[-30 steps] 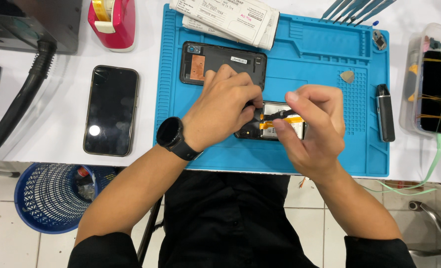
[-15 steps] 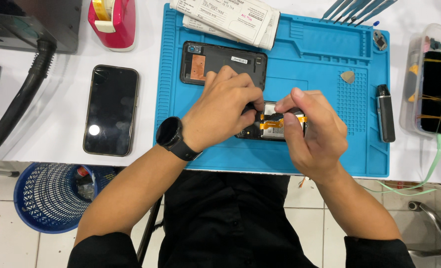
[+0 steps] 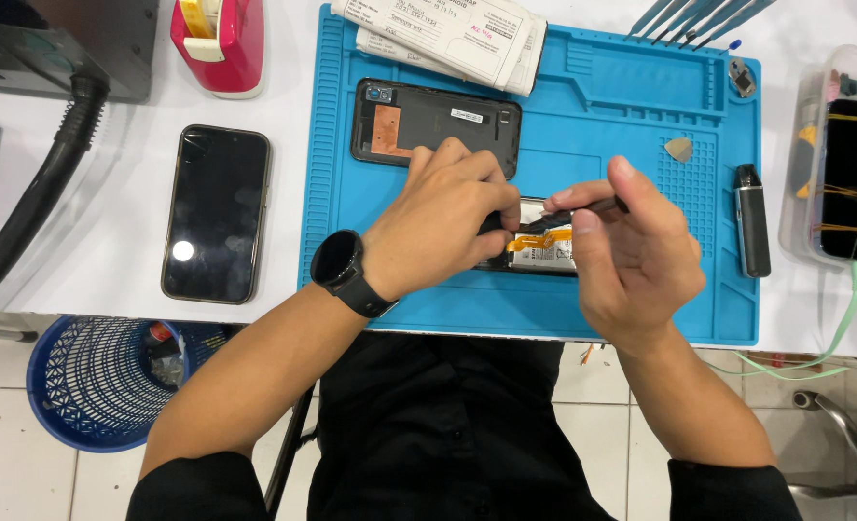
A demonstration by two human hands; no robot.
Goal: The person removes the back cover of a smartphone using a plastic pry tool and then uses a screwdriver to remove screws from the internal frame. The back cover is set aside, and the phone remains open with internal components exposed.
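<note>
**Both hands bent over the opened phone on the blue mat**

Your left hand (image 3: 448, 217) comes in from the lower left, forearm angled up across the near edge of the bench (image 3: 110, 318), wrist with the black watch (image 3: 337, 262) sitting just over the mat's near-left part. The hand lies knuckles up, fingers curled down and pressed onto the left end of the opened phone (image 3: 544, 253), pinning it; its grip is closed down on the phone's body. The phone lies near the middle of the blue mat (image 3: 622, 116), slightly toward its near edge, with an orange ribbon cable (image 3: 535, 239) showing across its insides.

Your right hand (image 3: 636, 256) rises from the lower right, wrist bent, back of the hand facing you. Thumb and forefinger are pinched together on a thin dark tool (image 3: 583, 208), its tip pointing left toward the orange cable; whether the tip touches it, you cannot tell from here.

Just beyond your left hand, toward the mat's far edge, the phone's black back cover (image 3: 419, 116) lies inside up. Folded papers (image 3: 457, 34) overlap the mat's far edge. A small pick (image 3: 678, 149) and a dark pen-like stick (image 3: 752, 220) lie toward the mat's right edge. Left of the mat, a second phone (image 3: 216, 212) rests screen up on the bench, with a red tape dispenser (image 3: 218, 43) at the far edge.
</note>
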